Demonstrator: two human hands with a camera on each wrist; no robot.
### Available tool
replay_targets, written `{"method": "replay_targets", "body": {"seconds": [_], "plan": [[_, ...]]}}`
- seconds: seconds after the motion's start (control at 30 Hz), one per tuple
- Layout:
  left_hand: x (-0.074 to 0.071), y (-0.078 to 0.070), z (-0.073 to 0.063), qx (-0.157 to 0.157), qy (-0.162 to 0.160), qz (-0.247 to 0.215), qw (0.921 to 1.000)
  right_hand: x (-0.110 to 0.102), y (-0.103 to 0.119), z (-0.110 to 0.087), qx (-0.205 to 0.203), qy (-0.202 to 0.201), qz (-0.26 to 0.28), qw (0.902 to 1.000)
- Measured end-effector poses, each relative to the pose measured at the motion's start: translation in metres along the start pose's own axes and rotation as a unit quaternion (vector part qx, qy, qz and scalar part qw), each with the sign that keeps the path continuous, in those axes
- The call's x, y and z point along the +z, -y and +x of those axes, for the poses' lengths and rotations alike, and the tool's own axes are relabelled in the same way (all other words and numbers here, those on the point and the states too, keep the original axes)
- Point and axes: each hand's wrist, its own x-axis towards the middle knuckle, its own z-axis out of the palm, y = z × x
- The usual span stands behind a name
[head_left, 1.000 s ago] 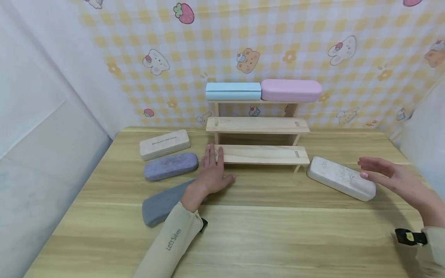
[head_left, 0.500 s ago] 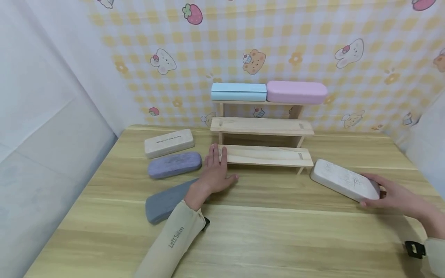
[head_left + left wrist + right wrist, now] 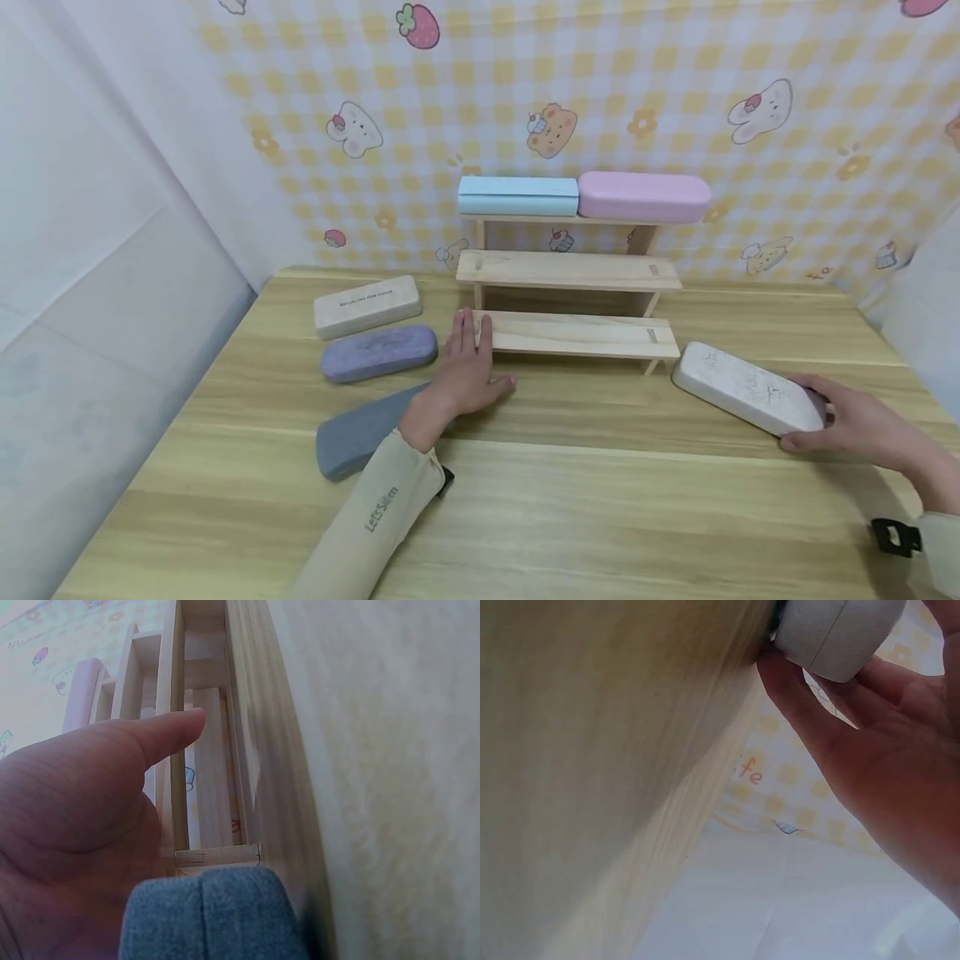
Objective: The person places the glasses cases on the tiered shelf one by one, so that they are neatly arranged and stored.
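A white glasses case point(image 3: 750, 388) with faint dark line patterns lies slanted on the table, right of a three-tier wooden stand point(image 3: 577, 333). My right hand point(image 3: 855, 427) grips its near right end, thumb on the front side and fingers behind. In the right wrist view, the fingers point(image 3: 799, 694) curl about the end of the pale case point(image 3: 840, 634). With fingers extended, my left hand point(image 3: 461, 379) rests on the left end of the stand's lowest shelf. A grey-blue case point(image 3: 360, 433) lies partly hidden behind the left wrist; its fabric-like end point(image 3: 214, 915) fills the bottom of the left wrist view.
On the top shelf a light blue case point(image 3: 517, 197) sits beside a pink case point(image 3: 645, 197). Left of the stand lie a purple case point(image 3: 378, 353) and a cream case point(image 3: 367, 307) with lettering. A checked cloth point(image 3: 480, 83) hangs behind the wooden table point(image 3: 600, 517).
My right hand has come down from above the white case and taken hold of its right end. The left hand stays on the lowest shelf. The head view has shifted slightly.
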Motion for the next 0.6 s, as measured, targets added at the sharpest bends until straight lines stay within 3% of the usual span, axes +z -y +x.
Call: {"method": "replay_targets", "body": {"seconds": [0.6], "plan": [[0.001, -0.001, 0.000, 0.004, -0.004, 0.000, 1.0000, -0.007, -0.017, -0.009, -0.021, -0.012, 0.041, 0.9988]]}}
